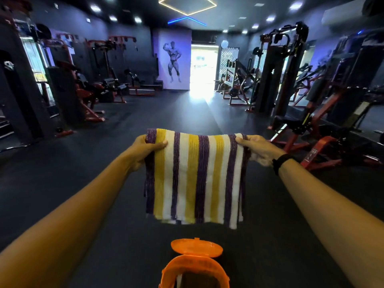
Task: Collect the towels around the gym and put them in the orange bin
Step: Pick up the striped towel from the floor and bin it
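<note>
One towel [195, 177] is held up at arm's length over the dark matte floor [62, 183]. It's soft terry cloth, folded into a roughly square shape, with vertical stripes in purple, mustard yellow and white. Its top edge is pinched at both corners: the left hand [145, 150] is curled round the left corner with the thumb laid flat on the front, and the right hand [257, 149] is clamped on the right corner the same way, so the fingers of both hands are closed on the fabric. A black band [280, 163] is worn on the right wrist.

The orange bin [195, 271] is seen right below the towel, at the bottom edge of the view. It's glossy moulded plastic with rounded walls, and its one oval lid [196, 247] is flipped open, away from the person. Something pale can be made out inside, but what it is can't be told.

Red-and-black steel gym machines [311, 90] are lined up along both sides of the room, and one bodybuilder mural [174, 61] is painted on the far wall beside a bright doorway [203, 67].
</note>
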`<state>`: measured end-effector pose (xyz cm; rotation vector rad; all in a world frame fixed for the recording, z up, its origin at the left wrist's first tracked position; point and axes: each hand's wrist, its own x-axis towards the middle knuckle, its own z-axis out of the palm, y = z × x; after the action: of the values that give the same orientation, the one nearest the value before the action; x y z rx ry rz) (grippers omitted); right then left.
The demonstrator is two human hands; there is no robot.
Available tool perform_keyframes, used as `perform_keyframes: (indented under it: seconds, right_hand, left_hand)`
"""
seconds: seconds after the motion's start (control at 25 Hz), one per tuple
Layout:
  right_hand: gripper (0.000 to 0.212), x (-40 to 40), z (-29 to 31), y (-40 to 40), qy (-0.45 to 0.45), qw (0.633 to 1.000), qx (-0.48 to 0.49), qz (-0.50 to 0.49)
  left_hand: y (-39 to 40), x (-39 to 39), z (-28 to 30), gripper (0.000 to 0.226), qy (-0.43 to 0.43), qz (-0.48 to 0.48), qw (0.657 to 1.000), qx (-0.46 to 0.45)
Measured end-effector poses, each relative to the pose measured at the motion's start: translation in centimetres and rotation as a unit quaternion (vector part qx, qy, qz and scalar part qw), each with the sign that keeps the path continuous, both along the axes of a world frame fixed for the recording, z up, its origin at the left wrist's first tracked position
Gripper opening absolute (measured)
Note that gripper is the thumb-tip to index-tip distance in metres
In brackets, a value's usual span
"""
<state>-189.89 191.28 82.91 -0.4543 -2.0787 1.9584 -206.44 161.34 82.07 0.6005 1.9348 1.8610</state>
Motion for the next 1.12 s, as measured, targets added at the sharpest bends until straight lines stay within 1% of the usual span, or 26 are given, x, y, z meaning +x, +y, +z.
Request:
perform_keyframes:
  seconds: [0.04,0.08,0.12,0.16,0.2,0.24,0.28,0.32,0.36,0.4,0.44,0.48,0.52,0.56,0.6,0.64,0.68,0.76,0.8,0.84,0.88,0.92,0.96,1.04,1.08,1.12]
  right_hand:
    - [0.017,-0.1,-0.1,-0.2,-0.004,1.000,-0.005,-0.015]
    - [0.019,-0.3,-0.3,-0.4,0.002,1.000,-0.014,-0.027]
    - [0.021,-0.5,-0.5,-0.5,0.019,0.999,-0.026,-0.031]
    - [0.030,-0.7,-0.6,-0.6,0.039,0.998,-0.038,-0.031]
    - [0.046,-0.7,-0.6,-0.4,0.056,0.997,-0.052,-0.029]
    - [0.061,-0.6,-0.7,-0.1,0.063,0.997,-0.039,-0.027]
    - [0.069,-0.3,-0.6,0.0,0.055,0.998,0.007,-0.027]
    - [0.068,-0.1,-0.5,0.1,0.040,0.995,0.086,-0.026]
    - [0.056,-0.1,-0.6,0.3,0.022,0.982,0.187,-0.017]
    - [0.037,-0.1,-0.6,0.2,0.012,0.961,0.275,-0.006]
    - [0.024,0.0,-0.7,0.1,0.012,0.942,0.334,0.000]
    - [0.019,0.1,-0.7,0.2,0.017,0.933,0.359,0.012]
    - [0.016,0.4,-0.6,0.5,0.015,0.935,0.352,0.035]
    - [0.014,0.7,-0.4,1.0,0.000,0.945,0.319,0.067]
    - [0.013,1.1,-0.4,1.2,-0.022,0.960,0.264,0.093]
    - [0.014,1.2,-0.4,1.0,-0.043,0.968,0.231,0.091]
    - [0.018,1.0,-0.5,0.5,-0.050,0.969,0.235,0.053]
    - [0.032,-0.6,-1.1,-0.9,-0.020,0.936,0.343,-0.080]
    - [0.037,-1.6,-1.2,-2.3,0.001,0.920,0.372,-0.124]
    - [0.040,-2.4,-1.2,-4.0,0.021,0.913,0.381,-0.143]
    - [0.040,-3.0,-1.0,-5.4,0.036,0.915,0.378,-0.133]
    - [0.038,-3.5,-0.7,-6.4,0.051,0.925,0.365,-0.099]
    - [0.036,-3.7,-0.5,-7.3,0.065,0.937,0.340,-0.052]
    - [0.033,-3.5,0.1,-8.5,0.073,0.954,0.289,0.030]
    - [0.040,-3.3,0.3,-8.6,0.063,0.955,0.285,0.055]
    - [0.051,-3.2,0.3,-8.4,0.052,0.952,0.296,0.064]
  left_hand:
    - [0.2,0.0,0.2,0.038,0.005,0.037,0.999,0.010]
    - [0.2,-0.2,0.3,0.040,0.005,0.053,0.998,0.019]
    - [0.2,-0.5,0.4,0.048,0.003,0.047,0.999,0.022]
    - [0.1,-0.7,0.5,0.061,0.006,0.026,1.000,0.011]
    - [-0.1,-1.0,0.6,0.073,0.028,0.010,0.999,-0.016]
    - [-0.3,-1.2,0.6,0.082,0.073,0.009,0.996,-0.057]
    - [-0.5,-1.5,0.7,0.089,0.126,0.022,0.987,-0.103]
    - [-0.5,-1.7,0.7,0.091,0.177,0.030,0.974,-0.137]
    - [-0.5,-1.8,0.8,0.084,0.226,0.026,0.959,-0.166]
    - [-0.3,-1.8,0.8,0.067,0.281,0.017,0.939,-0.196]
    - [-0.3,-1.8,1.0,0.044,0.340,0.017,0.910,-0.238]
    - [-0.3,-1.8,1.2,0.027,0.389,0.020,0.876,-0.286]
    - [-0.7,-1.8,1.5,0.022,0.417,0.002,0.851,-0.318]
    - [-1.0,-2.0,1.8,0.027,0.407,-0.039,0.849,-0.334]
    - [-1.4,-2.1,2.0,0.036,0.366,-0.083,0.867,-0.329]
    - [-1.7,-1.6,2.1,0.042,0.324,-0.109,0.882,-0.324]
    - [-1.7,-1.2,2.1,0.044,0.304,-0.104,0.884,-0.341]
    - [-0.5,-0.3,1.9,0.045,0.301,-0.041,0.874,-0.379]
    - [0.6,0.7,2.0,0.044,0.289,-0.018,0.878,-0.382]
    - [1.9,1.6,2.2,0.040,0.249,-0.008,0.898,-0.364]
    - [3.1,2.6,2.4,0.033,0.174,-0.008,0.930,-0.324]
    - [4.1,3.6,2.9,0.025,0.094,-0.017,0.958,-0.270]
    - [4.9,4.2,3.3,0.026,0.034,-0.024,0.976,-0.214]
    - [5.9,4.7,3.9,0.043,-0.019,-0.044,0.989,-0.140]
    - [6.0,5.0,4.2,0.042,-0.021,-0.057,0.991,-0.120]
    - [6.1,5.1,4.4,0.038,-0.017,-0.071,0.991,-0.109]
